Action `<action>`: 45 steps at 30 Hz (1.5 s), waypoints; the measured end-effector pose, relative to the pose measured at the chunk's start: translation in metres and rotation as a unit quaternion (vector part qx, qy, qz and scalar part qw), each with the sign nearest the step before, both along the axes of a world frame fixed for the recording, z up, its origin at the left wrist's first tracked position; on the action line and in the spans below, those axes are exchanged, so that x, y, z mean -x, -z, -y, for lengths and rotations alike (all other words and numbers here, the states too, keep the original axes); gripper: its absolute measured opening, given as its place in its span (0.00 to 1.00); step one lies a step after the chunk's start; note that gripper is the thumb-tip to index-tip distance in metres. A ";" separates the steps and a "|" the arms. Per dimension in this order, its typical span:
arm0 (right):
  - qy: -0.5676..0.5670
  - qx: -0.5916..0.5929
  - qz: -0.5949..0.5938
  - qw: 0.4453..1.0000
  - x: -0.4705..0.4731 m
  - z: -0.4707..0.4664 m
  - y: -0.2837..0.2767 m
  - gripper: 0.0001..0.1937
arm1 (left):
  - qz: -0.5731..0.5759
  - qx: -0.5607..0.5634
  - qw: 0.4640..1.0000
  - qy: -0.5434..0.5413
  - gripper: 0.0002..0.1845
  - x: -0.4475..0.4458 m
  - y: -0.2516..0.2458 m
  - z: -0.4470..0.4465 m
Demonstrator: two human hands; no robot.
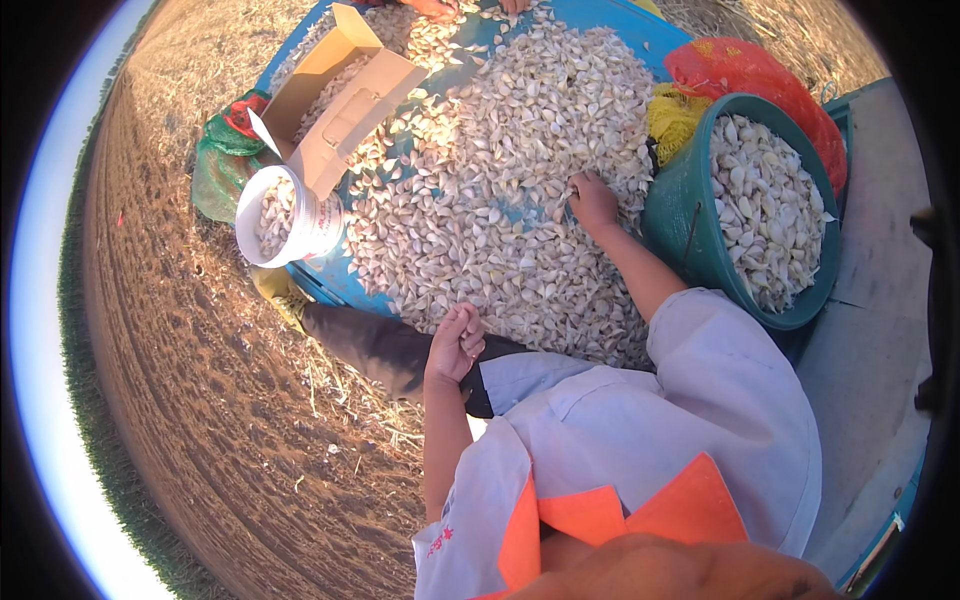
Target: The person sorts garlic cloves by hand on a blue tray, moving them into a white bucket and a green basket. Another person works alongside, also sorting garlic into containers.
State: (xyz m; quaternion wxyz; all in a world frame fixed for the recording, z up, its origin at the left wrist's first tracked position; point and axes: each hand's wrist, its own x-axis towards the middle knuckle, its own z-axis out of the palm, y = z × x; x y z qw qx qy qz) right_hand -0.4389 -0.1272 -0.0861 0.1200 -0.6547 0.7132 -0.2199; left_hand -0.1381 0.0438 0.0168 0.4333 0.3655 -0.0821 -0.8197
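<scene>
Garlic cloves (517,255) lie in a broad heap over a blue surface (337,277). My right hand (594,201) is at the heap's right part, its fingertips down among the cloves; whether a clove is between them cannot be told. My left hand (457,341) is raised by the near edge of the heap, palm up with the fingers curled in; its inside is hidden. Right of my right forearm, a tilted green plastic bucket (679,202) is full of cloves. A white plastic tub (322,225) with cloves inside stands at the left edge of the surface.
An open cardboard box (360,112) lies among cloves behind the tub. Green net bags (225,161) hang at the left; a red mesh sack (757,71) and yellow netting (675,120) adjoin the bucket. Another person's hands (435,7) work at the far edge. A grey panel (870,300) is at right.
</scene>
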 end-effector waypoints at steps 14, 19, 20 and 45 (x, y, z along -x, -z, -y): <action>0.000 0.088 0.269 0.959 -0.023 0.036 -0.055 0.11 | -0.011 0.011 1.000 -0.015 0.06 0.002 -0.005 -0.003; 0.123 0.074 0.567 0.811 -0.036 0.121 -0.102 0.13 | -0.011 -0.007 0.999 -0.038 0.06 0.001 -0.003 -0.009; 0.142 0.077 0.564 0.810 -0.043 0.119 -0.106 0.13 | -0.008 -0.009 0.999 -0.036 0.07 0.000 -0.003 -0.009; -0.108 -0.001 0.008 0.994 -0.047 -0.001 -0.021 0.08 | -0.025 0.006 0.999 -0.036 0.08 -0.002 0.001 -0.008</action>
